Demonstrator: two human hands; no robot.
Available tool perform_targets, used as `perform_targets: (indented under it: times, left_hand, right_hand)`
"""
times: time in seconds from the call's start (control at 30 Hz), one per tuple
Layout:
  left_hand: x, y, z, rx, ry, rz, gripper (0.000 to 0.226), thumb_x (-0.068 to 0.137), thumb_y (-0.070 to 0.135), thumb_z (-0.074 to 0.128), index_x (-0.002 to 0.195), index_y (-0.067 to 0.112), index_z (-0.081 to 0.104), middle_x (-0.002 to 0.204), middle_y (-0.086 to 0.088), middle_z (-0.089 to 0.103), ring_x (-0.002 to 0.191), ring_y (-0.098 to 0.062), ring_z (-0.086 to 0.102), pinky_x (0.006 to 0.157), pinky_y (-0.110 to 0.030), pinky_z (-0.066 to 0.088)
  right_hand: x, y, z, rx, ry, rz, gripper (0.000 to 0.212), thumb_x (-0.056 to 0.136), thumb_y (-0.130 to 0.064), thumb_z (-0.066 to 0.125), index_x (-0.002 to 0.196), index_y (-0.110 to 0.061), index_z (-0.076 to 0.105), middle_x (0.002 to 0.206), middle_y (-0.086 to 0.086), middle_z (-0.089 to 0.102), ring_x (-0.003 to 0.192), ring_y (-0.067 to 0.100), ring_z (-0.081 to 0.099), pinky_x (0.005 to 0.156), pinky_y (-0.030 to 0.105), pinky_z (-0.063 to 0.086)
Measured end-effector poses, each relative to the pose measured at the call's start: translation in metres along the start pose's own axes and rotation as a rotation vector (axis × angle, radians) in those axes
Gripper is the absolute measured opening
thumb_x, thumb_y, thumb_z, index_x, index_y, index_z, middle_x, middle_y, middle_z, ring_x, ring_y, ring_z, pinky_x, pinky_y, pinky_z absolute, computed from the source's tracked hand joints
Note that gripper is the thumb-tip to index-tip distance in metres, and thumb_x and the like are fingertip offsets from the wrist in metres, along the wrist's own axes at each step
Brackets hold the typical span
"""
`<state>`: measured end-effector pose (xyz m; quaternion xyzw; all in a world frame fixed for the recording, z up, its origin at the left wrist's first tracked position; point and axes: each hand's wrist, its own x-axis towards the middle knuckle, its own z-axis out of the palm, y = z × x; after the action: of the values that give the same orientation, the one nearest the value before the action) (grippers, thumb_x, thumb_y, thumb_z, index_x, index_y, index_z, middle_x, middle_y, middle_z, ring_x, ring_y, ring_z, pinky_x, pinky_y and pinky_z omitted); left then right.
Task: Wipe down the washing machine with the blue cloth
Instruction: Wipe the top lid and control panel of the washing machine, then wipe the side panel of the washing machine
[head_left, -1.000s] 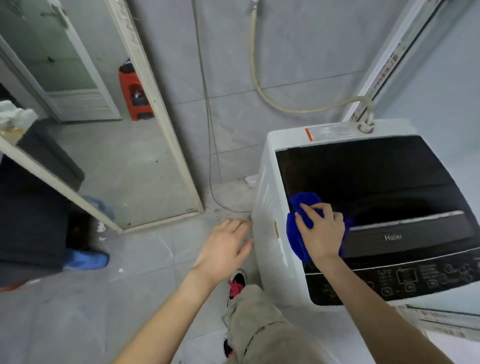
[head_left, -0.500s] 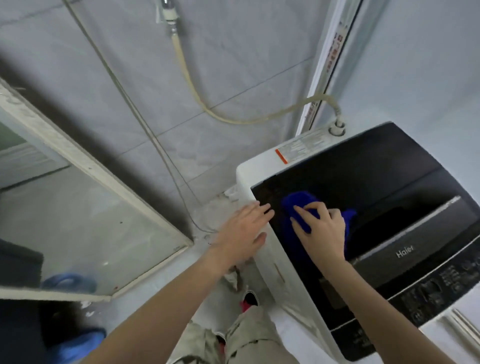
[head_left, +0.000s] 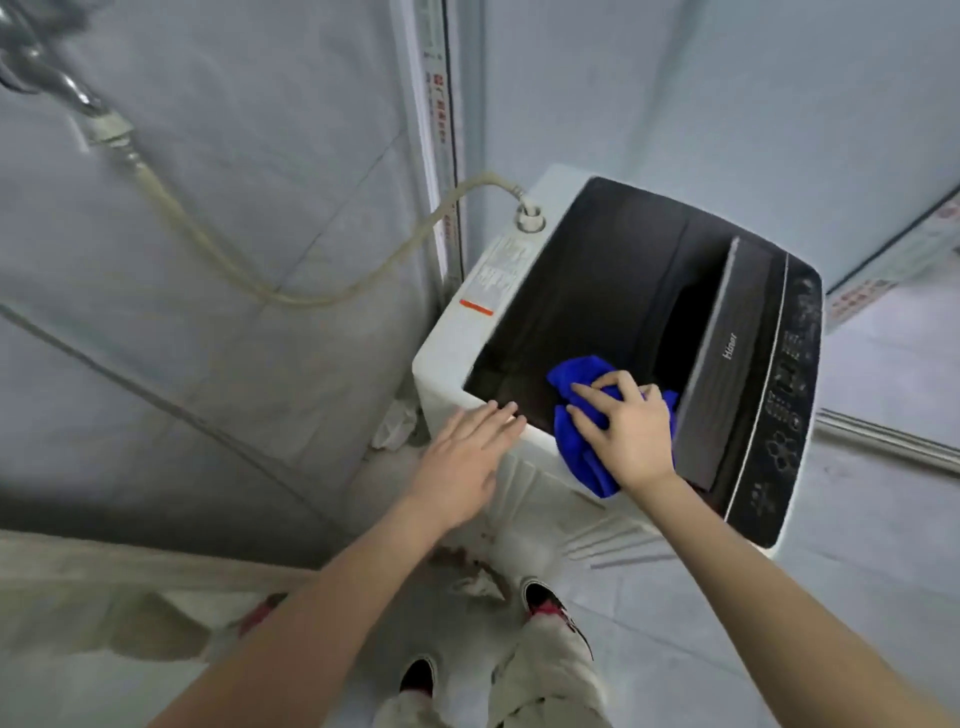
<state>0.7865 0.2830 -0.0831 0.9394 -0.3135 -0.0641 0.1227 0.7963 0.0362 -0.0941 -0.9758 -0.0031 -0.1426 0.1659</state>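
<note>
The right hand (head_left: 631, 434) presses the blue cloth (head_left: 576, 415) flat against the dark lid of the washing machine (head_left: 613, 291), fingers (head_left: 589, 397) spread and curled over the bunched fabric, gripping it. The cloth lies under those fingers at the lid's near edge, a fold hanging over the white rim below the palm. The left hand (head_left: 462, 467) is open, fingers straight, their tips touching the rim just beside the cloth.
</note>
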Motion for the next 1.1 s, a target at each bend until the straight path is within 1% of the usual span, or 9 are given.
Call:
perform_targets:
  times: [0.1, 0.33, 0.47, 0.57, 0.7, 0.83, 0.9, 1.0, 1.1]
  left_hand:
    - [-0.009, -0.022, -0.013, -0.018, -0.04, 0.069, 0.075, 0.09, 0.012, 0.052, 0.157, 0.024, 0.021, 0.165, 0.007, 0.016, 0.153, -0.014, 0.01, 0.122, -0.028, -0.003]
    - [-0.014, -0.047, -0.04, 0.0, 0.054, 0.227, 0.074, 0.083, 0.012, 0.067, 0.151, 0.015, 0.04, 0.155, -0.004, 0.041, 0.145, -0.025, 0.034, 0.12, -0.034, 0.013]
    - [0.018, -0.015, -0.001, 0.012, 0.056, 0.305, 0.076, 0.094, 0.033, 0.06, 0.158, 0.026, 0.02, 0.165, 0.006, 0.017, 0.153, -0.016, 0.007, 0.124, -0.033, -0.005]
    - [0.051, 0.002, 0.03, 0.026, 0.192, 0.386, 0.075, 0.089, 0.049, 0.053, 0.155, 0.024, 0.03, 0.162, 0.004, 0.027, 0.152, -0.017, 0.015, 0.124, -0.036, -0.001]
    - [0.068, 0.001, 0.067, 0.033, 0.454, 0.463, 0.068, 0.089, 0.055, 0.052, 0.147, 0.02, 0.047, 0.154, 0.003, 0.044, 0.146, -0.018, 0.033, 0.121, -0.035, 0.02]
    - [0.078, 0.002, 0.088, 0.058, 0.728, 0.499, 0.061, 0.084, 0.051, 0.063, 0.137, 0.02, 0.06, 0.142, 0.006, 0.057, 0.136, -0.018, 0.049, 0.106, -0.033, 0.035]
    - [0.085, 0.002, 0.092, 0.073, 0.829, 0.522, 0.059, 0.082, 0.052, 0.062, 0.131, 0.021, 0.064, 0.136, 0.007, 0.061, 0.129, -0.018, 0.055, 0.099, -0.033, 0.039]
    - [0.09, 0.0, 0.097, 0.111, 0.912, 0.549, 0.059, 0.081, 0.056, 0.057, 0.128, 0.022, 0.066, 0.13, 0.006, 0.065, 0.122, -0.019, 0.06, 0.091, -0.036, 0.043]
    - [0.09, 0.0, 0.098, 0.138, 0.957, 0.543, 0.06, 0.079, 0.059, 0.053, 0.125, 0.023, 0.067, 0.124, 0.006, 0.069, 0.115, -0.019, 0.063, 0.087, -0.035, 0.044]
  right_hand:
    - [-0.035, 0.021, -0.019, -0.017, 0.082, 0.196, 0.043, 0.09, -0.054, 0.05, 0.115, -0.028, 0.074, 0.11, -0.003, 0.061, 0.08, 0.034, 0.051, 0.079, 0.039, 0.047]
    - [-0.076, 0.029, -0.025, -0.058, 0.231, 0.758, 0.035, 0.093, -0.047, 0.06, 0.12, -0.028, 0.071, 0.117, 0.0, 0.057, 0.097, 0.04, 0.049, 0.085, 0.043, 0.043]
    - [-0.065, 0.0, -0.004, -0.093, 0.291, 0.357, 0.03, 0.092, -0.042, 0.061, 0.113, -0.025, 0.074, 0.11, -0.002, 0.063, 0.084, 0.034, 0.049, 0.073, 0.04, 0.043]
    - [-0.073, 0.023, -0.006, -0.071, 0.346, 0.073, 0.03, 0.092, -0.041, 0.062, 0.113, -0.024, 0.075, 0.109, -0.002, 0.065, 0.078, 0.029, 0.047, 0.072, 0.038, 0.044]
    - [-0.132, 0.1, -0.013, -0.049, 0.549, 0.173, 0.032, 0.09, -0.039, 0.06, 0.11, -0.018, 0.076, 0.106, 0.003, 0.065, 0.087, 0.029, 0.055, 0.082, 0.035, 0.045]
    - [-0.172, 0.157, -0.002, 0.212, 0.783, 0.406, 0.038, 0.087, -0.046, 0.057, 0.099, -0.015, 0.075, 0.094, -0.012, 0.06, 0.091, -0.005, 0.055, 0.085, 0.007, 0.038]
    - [-0.169, 0.157, 0.004, 0.188, 0.863, 0.384, 0.011, 0.091, -0.035, 0.062, 0.092, -0.031, 0.072, 0.093, -0.019, 0.06, 0.091, -0.008, 0.055, 0.088, 0.017, 0.043]
    - [-0.161, 0.139, 0.016, 0.089, 1.026, 0.163, 0.017, 0.09, -0.032, 0.063, 0.1, -0.025, 0.075, 0.097, -0.008, 0.064, 0.092, 0.012, 0.061, 0.089, 0.041, 0.049]
    - [-0.142, 0.103, 0.037, -0.25, 1.099, -0.127, 0.02, 0.09, -0.031, 0.066, 0.1, -0.02, 0.078, 0.1, 0.003, 0.069, 0.082, 0.032, 0.059, 0.074, 0.044, 0.048]
